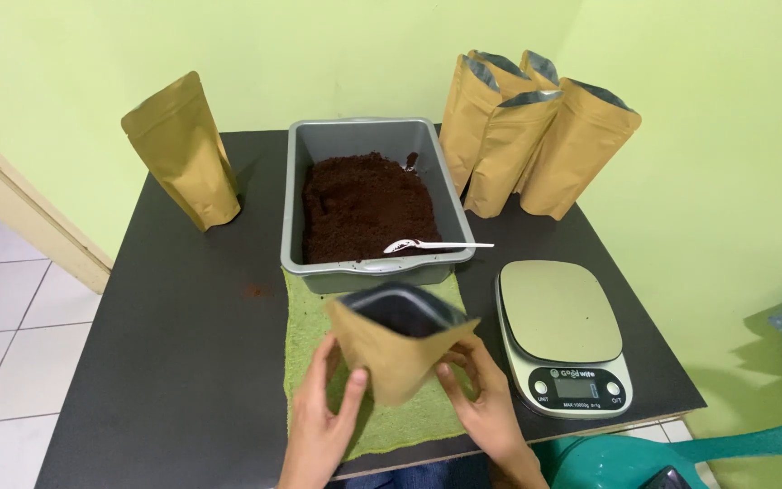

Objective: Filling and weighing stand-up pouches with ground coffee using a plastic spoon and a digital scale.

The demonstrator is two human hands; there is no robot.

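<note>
An open brown stand-up pouch (397, 349) with a dark lining is held upright over a green cloth (309, 326). My left hand (326, 412) grips its left lower side and my right hand (483, 394) grips its right lower side. Just beyond stands a grey tub (355, 134) holding dark brown powder (364, 204). A white spoon (432, 244) lies across the tub's near right rim, its bowl in the powder.
A digital kitchen scale (561, 330) sits right of the cloth. Several open brown pouches (536, 136) stand at the back right, one sealed pouch (183, 154) at the back left. The black table (183, 335) has some spilled powder (255, 292). White floor tiles lie left.
</note>
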